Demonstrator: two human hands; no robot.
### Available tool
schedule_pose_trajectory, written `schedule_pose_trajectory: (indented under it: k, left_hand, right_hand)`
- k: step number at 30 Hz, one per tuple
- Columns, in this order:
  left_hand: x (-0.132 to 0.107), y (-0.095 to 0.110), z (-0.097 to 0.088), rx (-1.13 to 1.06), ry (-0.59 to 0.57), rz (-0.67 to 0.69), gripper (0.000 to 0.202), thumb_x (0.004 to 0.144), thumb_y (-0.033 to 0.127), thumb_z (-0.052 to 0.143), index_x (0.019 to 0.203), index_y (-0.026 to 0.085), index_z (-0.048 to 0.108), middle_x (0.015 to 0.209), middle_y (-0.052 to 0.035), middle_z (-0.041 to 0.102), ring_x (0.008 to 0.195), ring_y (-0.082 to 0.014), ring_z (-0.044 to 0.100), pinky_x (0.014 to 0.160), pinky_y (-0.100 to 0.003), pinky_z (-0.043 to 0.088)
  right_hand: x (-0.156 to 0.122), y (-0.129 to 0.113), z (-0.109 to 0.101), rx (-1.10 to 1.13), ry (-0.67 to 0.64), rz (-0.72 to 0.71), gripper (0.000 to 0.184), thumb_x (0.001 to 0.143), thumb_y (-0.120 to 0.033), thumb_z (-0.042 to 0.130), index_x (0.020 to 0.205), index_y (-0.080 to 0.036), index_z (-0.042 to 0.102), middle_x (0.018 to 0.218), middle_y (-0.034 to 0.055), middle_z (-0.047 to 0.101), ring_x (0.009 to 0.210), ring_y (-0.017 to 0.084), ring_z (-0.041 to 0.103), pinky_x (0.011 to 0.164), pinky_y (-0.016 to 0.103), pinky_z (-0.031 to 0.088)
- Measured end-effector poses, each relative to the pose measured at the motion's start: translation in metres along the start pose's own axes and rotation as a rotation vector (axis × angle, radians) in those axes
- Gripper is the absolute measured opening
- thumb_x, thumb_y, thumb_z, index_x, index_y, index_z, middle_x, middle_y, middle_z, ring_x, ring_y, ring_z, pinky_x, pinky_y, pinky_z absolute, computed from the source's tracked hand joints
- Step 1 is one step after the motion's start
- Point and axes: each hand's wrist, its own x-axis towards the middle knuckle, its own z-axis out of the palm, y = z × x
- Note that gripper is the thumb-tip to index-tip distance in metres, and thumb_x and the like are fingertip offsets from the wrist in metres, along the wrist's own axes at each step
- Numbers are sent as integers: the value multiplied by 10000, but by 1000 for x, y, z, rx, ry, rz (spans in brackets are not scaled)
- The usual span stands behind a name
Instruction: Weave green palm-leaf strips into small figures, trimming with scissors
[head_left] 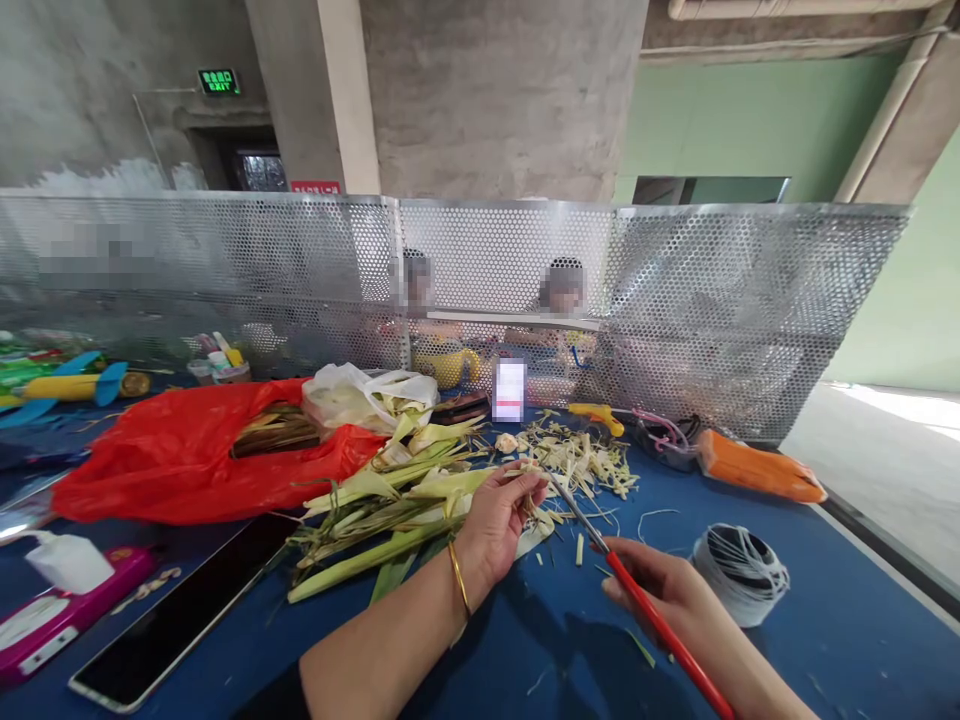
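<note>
My left hand, with a gold bangle at its wrist, is closed in a pinch on a small pale piece of corn husk, mostly hidden by the fingers. My right hand is closed around a long red-handled tool. Its narrow metal end reaches up and left to the husk piece at my left fingertips; whether it touches is unclear. Beside and behind my left hand lies a pile of green and pale corn husks. Beyond both hands are scattered husk scraps and a small pale round lump.
A red plastic bag and white bag lie left. Nearer are a dark tablet-like slab and magenta power strip. A string spool, orange packet and yellow glue gun lie right. People sit behind a perforated screen.
</note>
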Motion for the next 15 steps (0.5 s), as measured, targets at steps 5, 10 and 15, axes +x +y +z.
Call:
schedule_pose_trajectory:
  k: [5,10,15]
  left_hand:
    - [0,1,1,-4,14,3,156,697,5,690,776,128,633,699,-24,674,633,-106,643,632,-195,531]
    - [0,2,1,-10,48,1,155,692,1,690,756,131,637,692,-6,658,613,-92,625,612,-193,527]
    - [1,1,0,6,68,-6,155,692,24,709,771,138,640,679,16,640,578,-76,606,567,-181,511]
  right_hand:
    - [1,2,-1,-11,-12,-7,532,749,-506,651,1152,-158,655,876,39,683,867,252,594,713,274,483]
    - [1,2,-2,-15,9,-18,461,744,-479,663,1079,-164,689,909,35,694,891,265,595,751,291,485]
    - [1,0,0,-86,41,-42,388,726,-497,663,913,-164,725,812,8,678,790,227,595,682,265,475]
